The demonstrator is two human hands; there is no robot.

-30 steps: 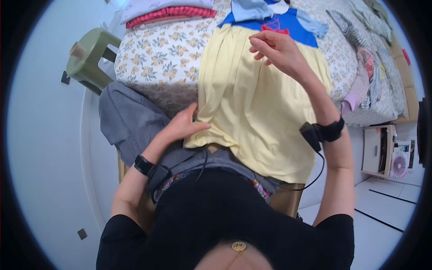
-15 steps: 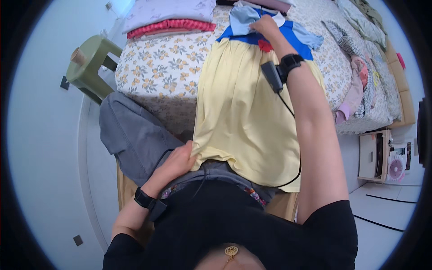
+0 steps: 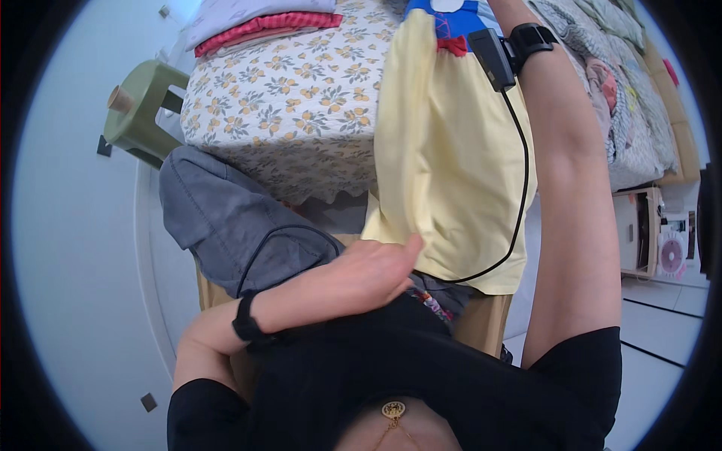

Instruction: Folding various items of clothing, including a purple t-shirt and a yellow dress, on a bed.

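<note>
A dress with a yellow skirt, blue bodice and red bow stretches from the bed down over my lap. Its left side is folded inward along a lengthwise crease. At the lower end of that fold, my left hand grips the skirt's edge, thumb uppermost; the other fingers are partly hidden. Past the bodice, my right arm reaches beyond the upper edge of the picture, so the right hand is out of sight. A black band with a small box is on the right wrist, its cable running down across the skirt.
The bed has a lemon-patterned cover. Folded bedding is stacked at its far left, and crumpled clothes lie on the right. A green stool holds a cardboard roll. A pink fan stands at the right.
My left hand has moved right with the skirt's left edge, folding it inward. The right hand has gone farther up, out of the picture. The view has shifted, and the bodice is now mostly cut off.
</note>
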